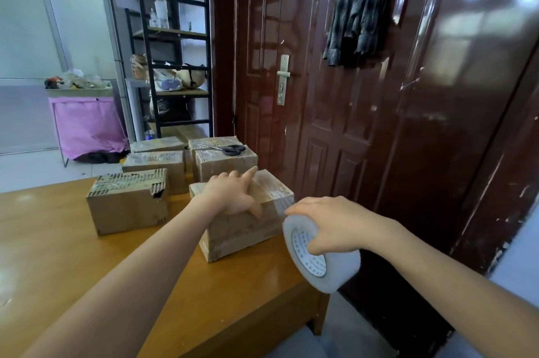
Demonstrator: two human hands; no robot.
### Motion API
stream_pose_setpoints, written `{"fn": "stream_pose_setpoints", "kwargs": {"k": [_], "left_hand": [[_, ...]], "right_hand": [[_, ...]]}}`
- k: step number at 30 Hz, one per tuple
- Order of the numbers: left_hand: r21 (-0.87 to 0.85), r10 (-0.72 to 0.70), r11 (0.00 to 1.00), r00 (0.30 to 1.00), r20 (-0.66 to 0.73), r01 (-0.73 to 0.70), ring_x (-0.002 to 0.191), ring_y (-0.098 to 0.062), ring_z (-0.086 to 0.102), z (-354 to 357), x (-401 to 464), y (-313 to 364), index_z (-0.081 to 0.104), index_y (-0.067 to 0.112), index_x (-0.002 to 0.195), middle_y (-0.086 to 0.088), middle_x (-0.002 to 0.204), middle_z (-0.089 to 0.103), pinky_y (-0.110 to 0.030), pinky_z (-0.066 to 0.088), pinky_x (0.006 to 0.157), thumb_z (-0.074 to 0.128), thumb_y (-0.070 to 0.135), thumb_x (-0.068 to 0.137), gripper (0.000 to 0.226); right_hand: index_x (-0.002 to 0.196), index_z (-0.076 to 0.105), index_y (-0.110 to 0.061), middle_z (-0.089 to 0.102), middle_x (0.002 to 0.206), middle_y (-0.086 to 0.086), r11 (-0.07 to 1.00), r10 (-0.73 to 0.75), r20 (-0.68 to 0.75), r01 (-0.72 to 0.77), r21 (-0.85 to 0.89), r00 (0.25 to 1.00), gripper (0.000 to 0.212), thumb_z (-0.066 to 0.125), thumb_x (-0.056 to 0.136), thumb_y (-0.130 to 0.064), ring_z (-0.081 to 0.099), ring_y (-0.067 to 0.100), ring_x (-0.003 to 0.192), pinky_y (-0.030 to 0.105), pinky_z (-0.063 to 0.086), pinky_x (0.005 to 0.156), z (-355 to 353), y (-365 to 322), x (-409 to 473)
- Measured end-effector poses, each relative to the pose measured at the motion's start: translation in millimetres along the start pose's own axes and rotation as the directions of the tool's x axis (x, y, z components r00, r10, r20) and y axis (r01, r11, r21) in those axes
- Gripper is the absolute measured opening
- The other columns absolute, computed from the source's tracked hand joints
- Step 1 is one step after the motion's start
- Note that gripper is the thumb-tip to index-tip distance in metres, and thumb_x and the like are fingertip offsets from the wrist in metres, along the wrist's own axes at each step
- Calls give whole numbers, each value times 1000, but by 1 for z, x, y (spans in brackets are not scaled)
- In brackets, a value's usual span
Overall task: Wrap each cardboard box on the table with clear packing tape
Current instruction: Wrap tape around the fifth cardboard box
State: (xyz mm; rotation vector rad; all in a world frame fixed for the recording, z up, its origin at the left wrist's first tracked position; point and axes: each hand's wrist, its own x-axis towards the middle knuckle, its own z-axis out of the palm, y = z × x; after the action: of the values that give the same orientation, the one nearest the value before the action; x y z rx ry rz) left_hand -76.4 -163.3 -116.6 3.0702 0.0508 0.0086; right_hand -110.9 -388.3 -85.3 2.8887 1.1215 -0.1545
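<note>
From the head view, your left hand (233,194) rests on top of the nearest cardboard box (242,229) at the table's (73,255) right edge, fingers spread, forefinger pointing out, thumb down its near face. Your right hand (329,223) grips the clear tape roll (318,255) just beside that box, fingers curled over the roll. More boxes (128,200) sit behind, scissors (230,149) lying on one.

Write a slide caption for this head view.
Left hand steadies brown cardboard box; right hand grips clear tape roll.
</note>
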Motion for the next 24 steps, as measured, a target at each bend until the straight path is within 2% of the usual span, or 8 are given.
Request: {"fn": "stream_pose_setpoints", "kwargs": {"k": [4, 6, 9, 11, 15, 17, 20, 24], "left_hand": [[32, 20, 999, 999, 33, -21, 124, -31, 48, -19, -3, 6, 26, 32, 151, -6, 142, 47, -41, 45, 94, 63, 63, 74, 90], [-214, 19, 977, 988, 150, 14, 116, -27, 53, -34, -5, 4, 45, 25, 141, -3, 130, 54, -37, 47, 92, 67, 55, 75, 76], [-650, 176, 720, 842, 510, 243, 93, -23, 68, -46, -2, -9, 66, 12, 114, -6, 106, 70, -32, 54, 81, 72, 46, 67, 58], [-687, 241, 631, 751, 615, 360, 90, -23, 70, -45, -2, -16, 67, 11, 113, -9, 103, 72, -33, 54, 83, 74, 48, 66, 60], [-629, 132, 748, 880, 456, 214, 99, -18, 65, -41, 2, -23, 60, 27, 125, 2, 112, 67, -33, 48, 91, 69, 43, 83, 46], [-506, 147, 862, 969, 197, -28, 105, -11, 56, -42, 1, -20, 53, 45, 123, 11, 120, 58, -36, 41, 101, 62, 33, 92, 35], [-323, 212, 927, 977, 23, -193, 112, -14, 55, -33, -11, -5, 53, 36, 128, 2, 129, 58, -38, 39, 106, 49, 30, 98, 31], [-104, 150, 985, 978, 146, -136, 149, -18, 6, -20, -27, 6, -1, 24, 156, -1, 163, 2, -50, 6, 120, 29, 89, 59, 121]], "right_hand": [[141, 38, -36, 49, 128, -7, 998, -17, 85, 22, -52, 996, 70, 66, 78, -30, 56, 14, 94, 29, 53, 68, -18, -3, 3], [141, 38, -36, 49, 125, -8, 995, -40, 78, 47, -85, 996, 68, 66, 80, -28, 52, 9, 90, 23, 47, 64, -43, -2, -3], [140, 40, -41, 51, 124, -14, 999, -40, 9, 40, -29, 999, 68, 68, 79, -27, 53, 8, 100, 27, 50, 79, -85, 3, -11], [141, 40, -41, 50, 129, -15, 999, -31, -56, 33, 39, 998, 70, 67, 79, -27, 51, 9, 108, 31, 49, 86, -99, 2, -7], [144, 40, -29, 43, 144, -7, 986, 11, -296, 39, 161, 955, 67, 66, 83, -25, 46, 17, 125, 39, 46, 98, -98, -3, 24], [138, 46, -25, 44, 139, -7, 982, 62, -478, 31, 184, 876, 55, 63, 86, -29, 51, 19, 119, 40, 48, 92, -88, -3, 41], [122, 62, -21, 51, 125, -9, 942, 169, -701, 95, 321, 693, 35, 62, 89, -29, 56, 16, 107, 33, 49, 82, -62, -4, 58], [118, 67, -14, 58, 128, 0, 948, 196, -949, 199, 247, 246, 33, 62, 87, -25, 61, 18, 106, 24, 49, 73, -19, -17, 62]]}}
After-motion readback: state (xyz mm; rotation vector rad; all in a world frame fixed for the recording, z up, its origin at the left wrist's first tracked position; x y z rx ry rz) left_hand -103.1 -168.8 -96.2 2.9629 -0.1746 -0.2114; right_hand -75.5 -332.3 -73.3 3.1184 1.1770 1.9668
